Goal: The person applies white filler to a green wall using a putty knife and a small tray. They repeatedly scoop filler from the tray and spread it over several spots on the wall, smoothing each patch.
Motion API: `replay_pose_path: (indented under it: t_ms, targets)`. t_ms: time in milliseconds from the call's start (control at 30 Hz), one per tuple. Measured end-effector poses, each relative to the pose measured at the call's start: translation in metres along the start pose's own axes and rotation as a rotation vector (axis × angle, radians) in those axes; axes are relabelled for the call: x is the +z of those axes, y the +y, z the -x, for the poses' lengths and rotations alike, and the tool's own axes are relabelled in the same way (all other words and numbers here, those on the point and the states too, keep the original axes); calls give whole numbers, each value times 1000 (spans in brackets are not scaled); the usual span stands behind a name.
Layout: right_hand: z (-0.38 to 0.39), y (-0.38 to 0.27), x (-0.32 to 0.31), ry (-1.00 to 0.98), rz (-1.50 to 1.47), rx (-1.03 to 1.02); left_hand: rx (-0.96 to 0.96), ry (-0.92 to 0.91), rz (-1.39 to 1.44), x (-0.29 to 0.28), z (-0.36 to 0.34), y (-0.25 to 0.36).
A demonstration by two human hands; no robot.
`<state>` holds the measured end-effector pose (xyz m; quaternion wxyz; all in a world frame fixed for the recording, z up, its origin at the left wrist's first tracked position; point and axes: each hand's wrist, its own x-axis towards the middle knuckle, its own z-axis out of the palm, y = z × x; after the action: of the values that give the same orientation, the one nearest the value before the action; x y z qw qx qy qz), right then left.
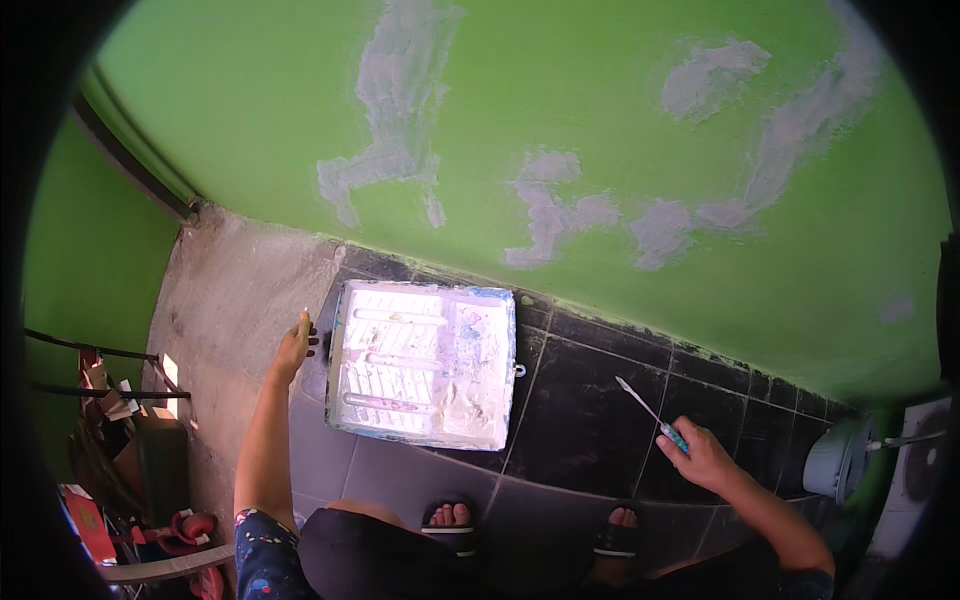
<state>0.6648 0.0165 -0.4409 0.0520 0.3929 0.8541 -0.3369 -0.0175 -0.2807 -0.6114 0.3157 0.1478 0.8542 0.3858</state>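
My right hand (700,458) is closed around the blue handle of a putty knife (640,398). Its thin metal blade points up and left, held over the dark tiles and apart from the wall. To the left, my left hand (294,347) is empty, fingers apart, just beside the left edge of a paint tray (476,400). The tray is white, ribbed on its left part and smeared with whitish filler, with a thicker lump at lower right. Rough pale grey filler patches (400,95) cover parts of the green wall (600,90) ahead.
Dark floor tiles (575,410) meet rough concrete (235,270) at left. A grey bucket-like container (838,462) and a white boxy unit (915,470) stand at far right. Clutter with red items (90,525) lies at lower left. My sandalled feet (450,522) are below the tray.
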Motion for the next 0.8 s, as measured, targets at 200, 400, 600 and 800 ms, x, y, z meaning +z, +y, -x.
replay_pose_path:
  t_ms: [200, 400, 600, 800]
  targets:
    - [-48, -54, -21, -94, 163, -105, 65, -83, 47, 14, -8, -4]
    - [-120, -87, 52, -8, 31, -219, 70, -39, 11, 45, 15, 35]
    - [-174, -107, 144, 142, -128, -304, -33, -137, 197, 41, 20, 38]
    - [-177, -114, 157, 85, -192, -99, -111, -328, 161, 38, 21, 54]
